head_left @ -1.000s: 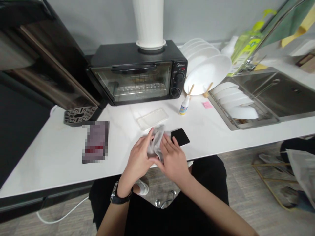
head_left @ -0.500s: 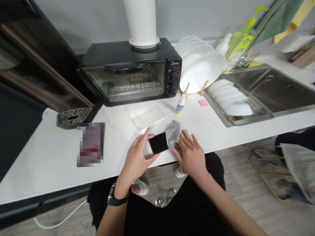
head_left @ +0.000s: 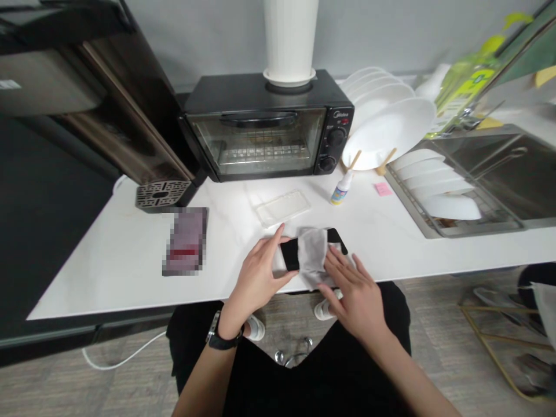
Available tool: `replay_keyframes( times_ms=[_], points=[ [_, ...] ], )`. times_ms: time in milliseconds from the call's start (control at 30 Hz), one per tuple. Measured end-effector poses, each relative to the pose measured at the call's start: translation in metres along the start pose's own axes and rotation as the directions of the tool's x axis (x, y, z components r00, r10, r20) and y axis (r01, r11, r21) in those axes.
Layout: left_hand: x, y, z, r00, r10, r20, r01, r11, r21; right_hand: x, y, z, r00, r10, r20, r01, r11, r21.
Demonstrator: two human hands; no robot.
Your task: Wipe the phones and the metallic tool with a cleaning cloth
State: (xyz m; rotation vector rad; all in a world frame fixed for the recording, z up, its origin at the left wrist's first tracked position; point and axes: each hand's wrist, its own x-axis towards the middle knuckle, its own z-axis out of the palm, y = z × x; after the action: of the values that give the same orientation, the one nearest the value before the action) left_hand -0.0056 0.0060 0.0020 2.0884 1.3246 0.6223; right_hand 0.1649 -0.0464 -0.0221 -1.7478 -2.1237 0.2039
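Note:
A black phone [head_left: 289, 256] lies on the white counter near its front edge. My left hand [head_left: 256, 275] pinches its left end, thumb on the near side and fingers on the far side. Over the phone's middle lies a crumpled grey cloth [head_left: 313, 248], and the phone's right end shows beyond it. My right hand [head_left: 357, 296] presses the cloth down with its fingers close together. Just behind the phone is a clear phone case [head_left: 283, 208]. A small spray bottle [head_left: 341, 189] with a white top stands further back to the right.
A blurred-out purplish flat object [head_left: 186, 240] lies to the left. At the back are a black toaster oven [head_left: 260, 145], a coffee machine [head_left: 165, 196] and upright white plates [head_left: 386, 130]. A pink sticky note [head_left: 383, 189] lies beside the sink [head_left: 430, 229], where several bowls rest.
My right hand and the cloth have slid along the phone, so its right end now shows past the cloth. My left hand keeps its hold. The camera view has shifted.

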Motion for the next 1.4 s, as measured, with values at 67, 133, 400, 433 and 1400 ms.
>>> replay_keyframes(
  times_ms=[67, 133, 400, 433, 1400],
  points=[
    [0.000, 0.003, 0.000, 1.000, 0.002, 0.003, -0.002, 1.000, 0.006, 0.007, 0.009, -0.001, 0.996, 0.059, -0.062, -0.060, 0.998, -0.011],
    [0.000, 0.005, 0.001, 1.000, 0.000, 0.006, 0.000, 1.000, 0.012, 0.017, 0.006, 0.002, 0.991, 0.083, -0.110, -0.084, 0.996, -0.007],
    [0.003, 0.001, 0.005, 0.997, -0.006, 0.072, 0.004, 0.999, 0.032, 0.018, -0.040, 0.019, 0.993, -0.108, -0.054, 0.113, 0.987, 0.118],
    [0.003, 0.000, 0.006, 0.998, -0.005, 0.070, 0.003, 1.000, 0.030, 0.012, -0.038, 0.017, 0.993, -0.107, -0.046, 0.112, 0.986, 0.122],
    [0.005, 0.006, 0.007, 0.999, 0.009, 0.044, -0.011, 0.999, 0.047, 0.026, -0.009, 0.005, 0.987, 0.073, -0.144, -0.073, 0.997, 0.005]
  ],
)
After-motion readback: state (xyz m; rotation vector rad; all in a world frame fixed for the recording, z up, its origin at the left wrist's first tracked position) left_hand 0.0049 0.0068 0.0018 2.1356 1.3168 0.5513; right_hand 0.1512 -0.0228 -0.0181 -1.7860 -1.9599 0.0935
